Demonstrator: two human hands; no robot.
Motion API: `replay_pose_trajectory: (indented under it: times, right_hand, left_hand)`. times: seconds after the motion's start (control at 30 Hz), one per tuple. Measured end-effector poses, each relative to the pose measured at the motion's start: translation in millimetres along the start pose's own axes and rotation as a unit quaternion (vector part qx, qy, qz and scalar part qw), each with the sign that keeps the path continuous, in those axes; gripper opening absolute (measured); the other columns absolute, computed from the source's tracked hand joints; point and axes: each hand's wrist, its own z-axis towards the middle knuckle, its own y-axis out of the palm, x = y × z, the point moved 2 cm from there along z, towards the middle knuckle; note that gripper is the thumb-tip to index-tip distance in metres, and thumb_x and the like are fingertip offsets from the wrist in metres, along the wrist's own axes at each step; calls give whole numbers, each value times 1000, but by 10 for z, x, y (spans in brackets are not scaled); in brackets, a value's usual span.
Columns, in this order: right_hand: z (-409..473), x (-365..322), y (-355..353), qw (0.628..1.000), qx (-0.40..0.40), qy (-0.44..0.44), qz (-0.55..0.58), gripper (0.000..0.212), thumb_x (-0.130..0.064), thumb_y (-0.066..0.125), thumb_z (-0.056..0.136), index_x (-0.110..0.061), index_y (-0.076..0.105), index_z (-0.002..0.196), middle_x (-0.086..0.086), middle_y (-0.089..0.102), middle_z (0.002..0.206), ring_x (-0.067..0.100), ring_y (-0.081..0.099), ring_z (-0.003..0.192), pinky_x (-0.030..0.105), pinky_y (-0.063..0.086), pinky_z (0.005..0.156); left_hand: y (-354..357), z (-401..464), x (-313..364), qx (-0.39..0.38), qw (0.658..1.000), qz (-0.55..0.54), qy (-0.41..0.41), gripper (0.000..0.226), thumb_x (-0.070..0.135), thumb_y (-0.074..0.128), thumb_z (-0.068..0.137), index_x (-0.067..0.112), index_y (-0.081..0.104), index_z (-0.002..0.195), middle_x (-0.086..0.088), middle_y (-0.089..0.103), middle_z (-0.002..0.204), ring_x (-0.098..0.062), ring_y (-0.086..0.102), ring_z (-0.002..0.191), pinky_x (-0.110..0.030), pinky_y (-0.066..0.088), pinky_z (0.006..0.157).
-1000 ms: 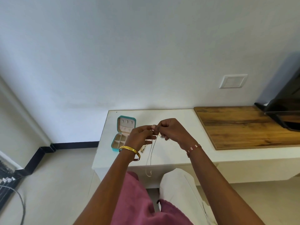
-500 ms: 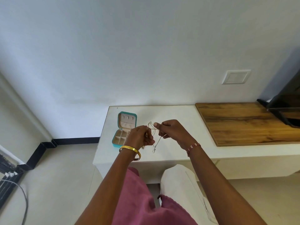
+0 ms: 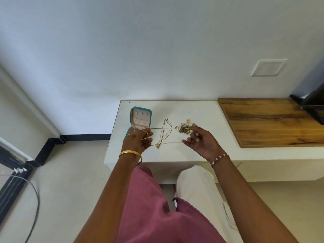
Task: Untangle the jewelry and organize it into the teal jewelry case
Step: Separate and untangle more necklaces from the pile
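My hands have drawn apart, left hand (image 3: 138, 140) and right hand (image 3: 199, 140) fingers pinching the light, limp, seemingly snag-prone chain (image 3: 164, 128) taut above the tabletop (image 3: 201, 113), beside the teal case (image 3: 140, 118).

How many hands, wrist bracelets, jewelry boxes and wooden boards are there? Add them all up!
Hands: 2, left hand and right hand, both holding the thin chain
Wrist bracelets: 2, gold bangle and beaded bracelet
Jewelry boxes: 1, teal jewelry case
Wooden boards: 1, wooden board
Total: 6
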Motion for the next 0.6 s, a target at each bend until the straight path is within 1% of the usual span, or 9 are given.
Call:
replay_pose_trajectory:
  times: [0.07, 0.13, 0.23, 0.3, 0.37, 0.43, 0.53, 0.57, 0.6]
  right_hand:
    - [42, 31, -1, 999, 5, 2, 44, 41, -23, 49, 93, -14, 46, 53, -2, 32, 37, 13, 42, 40, 29, 54, 59]
    - [84, 36, 2, 998, 6, 4, 65, 41, -22, 47, 94, -13, 54, 54, -3, 32, 37, 10, 33, 35, 21, 44, 46]
    - [161, 17, -5, 998, -4, -2, 65, 33, -20, 41, 96, -9, 57, 69, -5, 30, 38, 6, 24, 30, 16, 26, 35]
    - [236, -10, -26, 1000, -8, -10, 29, 27, -16, 37, 97, -7, 56, 80, -5, 31, 39, 5, 22, 30, 16, 22, 34]
    - [302, -37, -34, 1000, -5, -13, -17, 25, -13, 37, 97, -6, 57, 84, -5, 34, 40, 5, 22, 30, 15, 21, 34]
    - [390, -59, -46, 998, 13, -15, -59, 23, -12, 41, 96, -6, 59, 83, -5, 37, 41, 5, 23, 31, 15, 22, 35]
    - [556, -60, -75, 991, 55, -16, -121, 19, -12, 49, 92, -8, 63, 79, -4, 45, 45, 7, 30, 38, 17, 24, 38]
    - [619, -48, -84, 989, 62, -17, -134, 18, -11, 51, 91, -8, 63, 77, -4, 47, 47, 8, 34, 42, 18, 26, 39]
    - [678, -37, -86, 988, 64, -20, -138, 18, -10, 51, 90, -9, 64, 77, -3, 50, 51, 8, 38, 45, 18, 29, 41]
  left_hand:
    - [9, 19, -48, 8, 1000, 11, 0, 14, 0, 46, 90, -2, 58, 85, -12, 58, 73, -6, 54, 40, -17, 49, 46]
    - [9, 79, -100, 25, 999, 40, 7, 14, -2, 45, 90, -6, 58, 93, -12, 57, 72, -9, 54, 42, -18, 51, 48]
    - [-21, 195, -233, 34, 989, 145, 17, 16, 0, 47, 90, 0, 60, 99, -10, 58, 77, -19, 55, 59, -28, 58, 62]
    - [-59, 276, -363, 30, 977, 213, 11, 19, 3, 48, 91, -1, 61, 104, -10, 59, 81, -19, 54, 63, -36, 58, 72]
    - [-110, 329, -502, 25, 964, 266, 6, 21, 7, 47, 92, -2, 62, 104, -8, 60, 74, -18, 56, 62, -33, 54, 75]
    - [-158, 376, -643, 19, 949, 315, 1, 21, 11, 46, 93, 4, 65, 99, -6, 60, 67, -17, 59, 62, -27, 52, 74]
    - [-223, 445, -800, 27, 951, 307, -20, 16, 10, 49, 92, 10, 64, 86, -7, 64, 74, -21, 62, 65, -37, 55, 80]
    - [-234, 472, -845, 31, 956, 292, -28, 15, 8, 49, 92, 7, 64, 88, -9, 63, 78, -21, 61, 63, -36, 56, 77]
    - [-234, 488, -878, 33, 959, 280, -36, 16, 5, 48, 92, 3, 63, 92, -10, 61, 79, -21, 59, 61, -31, 57, 70]
